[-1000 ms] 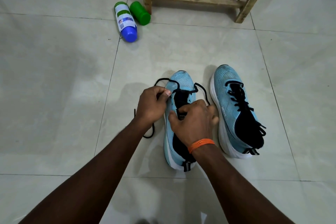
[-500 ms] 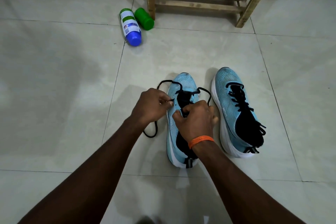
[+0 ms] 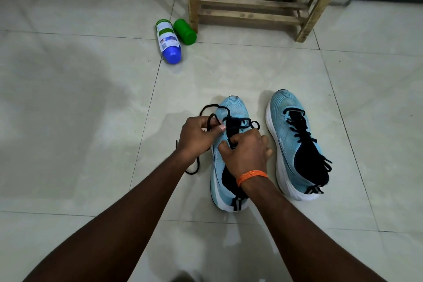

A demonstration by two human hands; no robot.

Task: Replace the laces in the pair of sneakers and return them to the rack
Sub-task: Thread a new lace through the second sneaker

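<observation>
Reaches in from the bottom edge with both bare forearms; orange band (image 3: 251, 176) on the right wrist.

Works over the left-hand sneaker (image 3: 237, 110), pale blue, flat on the floor tiles (image 3: 91, 135), heel nearest, toe pointing away.

Pinches the black lace (image 3: 211, 105) in the left hand (image 3: 196, 136): fingers curled, thumb and forefinger closed on a loop just left of the eyelets. Loose tail down past that wrist and onto the tile.

Covers the sneaker's throat with the right hand (image 3: 248, 151): fingers curled narrow, thumb against the upper. Seemingly nips the same lace at an eyelet, fingertips mostly hidden under the hand. Slack loops of lace across the front of the throat, behind the toe box.

Just beside, to the right, not touching: second sneaker (image 3: 291, 130), same colour, same heading, laced in black up to the collar.

Well beyond, to the left: white bottle with blue cap (image 3: 168, 41), lying on its side, cap toward the camera. Just beside it, a green bottle (image 3: 185, 31), also down.

Farthest: wooden rack (image 3: 249, 3), standing by the wall, green bottle at its left leg.
</observation>
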